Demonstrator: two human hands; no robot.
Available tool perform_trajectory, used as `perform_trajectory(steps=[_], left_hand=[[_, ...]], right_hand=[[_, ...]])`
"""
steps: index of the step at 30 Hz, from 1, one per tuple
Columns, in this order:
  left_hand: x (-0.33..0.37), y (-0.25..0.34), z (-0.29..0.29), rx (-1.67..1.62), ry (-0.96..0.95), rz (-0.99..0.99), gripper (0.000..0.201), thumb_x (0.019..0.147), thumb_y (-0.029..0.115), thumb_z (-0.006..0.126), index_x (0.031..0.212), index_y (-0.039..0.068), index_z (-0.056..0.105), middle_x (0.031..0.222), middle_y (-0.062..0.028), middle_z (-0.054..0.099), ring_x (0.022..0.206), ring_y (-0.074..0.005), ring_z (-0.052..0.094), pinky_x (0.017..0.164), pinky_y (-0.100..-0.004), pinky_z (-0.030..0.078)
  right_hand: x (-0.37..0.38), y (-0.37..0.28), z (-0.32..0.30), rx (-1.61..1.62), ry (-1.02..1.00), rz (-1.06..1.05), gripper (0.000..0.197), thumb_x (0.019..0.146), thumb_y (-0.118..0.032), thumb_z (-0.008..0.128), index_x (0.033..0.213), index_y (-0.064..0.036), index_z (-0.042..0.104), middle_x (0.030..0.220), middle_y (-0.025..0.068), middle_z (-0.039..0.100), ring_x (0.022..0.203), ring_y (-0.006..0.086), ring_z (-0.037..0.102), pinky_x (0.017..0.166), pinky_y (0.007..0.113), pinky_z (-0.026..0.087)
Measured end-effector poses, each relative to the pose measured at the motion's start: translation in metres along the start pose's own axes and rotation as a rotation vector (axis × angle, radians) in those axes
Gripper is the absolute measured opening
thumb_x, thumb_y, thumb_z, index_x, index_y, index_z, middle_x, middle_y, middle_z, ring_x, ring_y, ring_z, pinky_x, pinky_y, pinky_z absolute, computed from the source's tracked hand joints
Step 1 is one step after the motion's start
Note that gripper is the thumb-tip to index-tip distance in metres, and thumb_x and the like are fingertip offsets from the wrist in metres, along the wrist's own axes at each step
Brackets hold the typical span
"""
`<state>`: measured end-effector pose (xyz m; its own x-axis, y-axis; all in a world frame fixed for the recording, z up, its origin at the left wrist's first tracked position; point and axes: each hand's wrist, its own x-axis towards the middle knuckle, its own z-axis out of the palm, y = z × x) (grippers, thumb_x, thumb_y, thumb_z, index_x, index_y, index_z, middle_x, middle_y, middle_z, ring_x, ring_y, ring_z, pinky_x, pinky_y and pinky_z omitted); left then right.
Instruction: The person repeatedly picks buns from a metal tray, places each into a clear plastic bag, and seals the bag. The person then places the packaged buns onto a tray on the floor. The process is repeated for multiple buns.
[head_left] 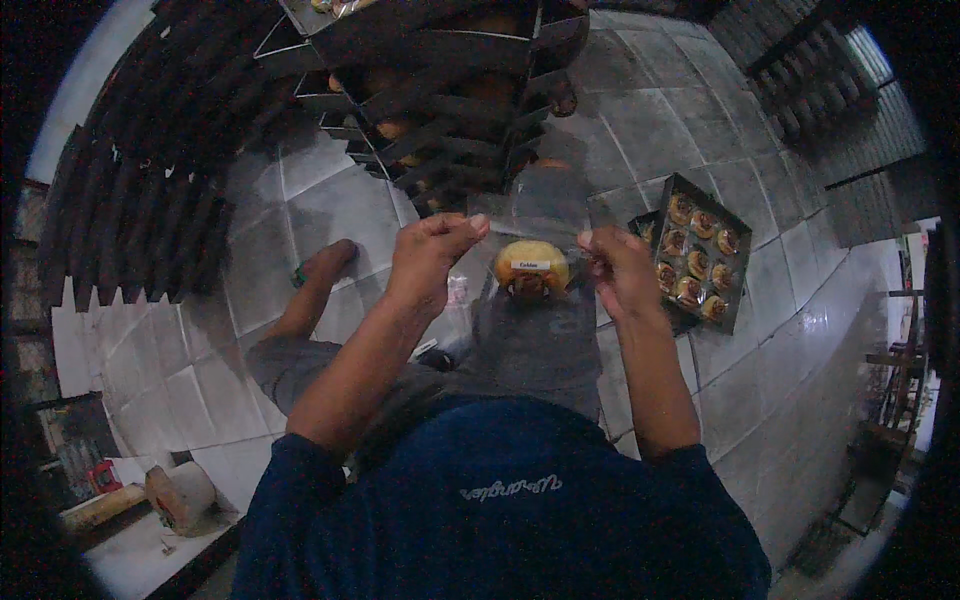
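A clear plastic bag point(545, 217) is stretched between my two hands, above my lap. Inside or behind its film is a round golden bun point(535, 252) with a brown topping and a small white label across it; the film is too transparent to tell exactly how it sits. My left hand point(435, 258) pinches the bag's left corner between thumb and fingers. At the opposite corner, my right hand point(620, 268) pinches the film in the same way. Both hands are level, with the bun between and slightly below the fingertips.
On the tiled floor to the right, a dark tray point(738, 290) carries several topped buns. A dark metal rack point(430, 60) with shelves stands ahead. Dark slatted pieces point(140, 200) line the left. A thick roll point(180, 498) lies on a white surface at lower left.
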<state>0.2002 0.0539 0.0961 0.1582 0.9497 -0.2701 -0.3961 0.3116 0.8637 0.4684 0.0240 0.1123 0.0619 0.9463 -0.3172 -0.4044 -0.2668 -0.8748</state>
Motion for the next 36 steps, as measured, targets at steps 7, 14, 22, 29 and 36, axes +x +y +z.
perform_trajectory(steps=[7,14,22,29,36], left_hand=[[-0.093,-0.069,-0.019,0.515,-0.066,-0.257,0.024,0.090,0.022,0.080,0.084,-0.001,0.074,0.089,-0.0066,0.071,0.089,-0.0179,0.064,0.080,-0.0356,0.049],[-0.086,-0.100,-0.019,0.953,-0.152,0.164,0.026,0.088,0.026,0.078,0.085,0.000,0.075,0.089,-0.0167,0.069,0.086,-0.0334,0.064,0.079,-0.0434,0.050],[-0.093,-0.086,-0.081,0.974,0.103,0.407,0.038,0.087,0.019,0.075,0.121,0.004,0.068,0.119,-0.0179,0.069,0.099,-0.0372,0.065,0.086,-0.0420,0.055],[-0.119,-0.101,-0.157,1.841,0.036,0.562,0.034,0.079,0.010,0.070,0.111,-0.001,0.070,0.136,-0.0164,0.064,0.105,-0.0443,0.061,0.095,-0.0543,0.052],[-0.131,-0.077,-0.128,1.507,0.224,0.653,0.020,0.075,0.002,0.069,0.095,0.001,0.064,0.116,-0.0197,0.062,0.109,-0.0448,0.056,0.095,-0.0620,0.045]], right_hand=[[-0.095,0.066,-0.052,-0.511,0.090,0.183,0.014,0.083,-0.010,0.079,0.089,-0.0007,0.072,0.081,0.0031,0.067,0.071,0.0089,0.058,0.062,0.025,0.043],[-0.101,0.055,-0.048,-0.568,0.169,-0.058,0.043,0.087,-0.018,0.082,0.123,0.0025,0.069,0.104,0.0074,0.075,0.093,0.0136,0.069,0.084,0.031,0.055],[0.003,-0.010,0.079,-0.981,-0.437,-0.702,0.051,0.085,-0.019,0.083,0.131,-0.0030,0.068,0.119,0.0163,0.074,0.110,0.0229,0.072,0.099,0.035,0.056],[0.228,-0.253,0.167,-1.544,-0.094,-1.186,0.038,0.087,-0.023,0.080,0.120,-0.0049,0.073,0.116,0.0151,0.075,0.102,0.0270,0.073,0.092,0.037,0.057],[0.082,-0.051,0.192,-1.183,-0.860,-1.063,0.052,0.079,-0.041,0.087,0.116,-0.0068,0.076,0.115,0.0136,0.075,0.107,0.0288,0.071,0.094,0.038,0.055]])
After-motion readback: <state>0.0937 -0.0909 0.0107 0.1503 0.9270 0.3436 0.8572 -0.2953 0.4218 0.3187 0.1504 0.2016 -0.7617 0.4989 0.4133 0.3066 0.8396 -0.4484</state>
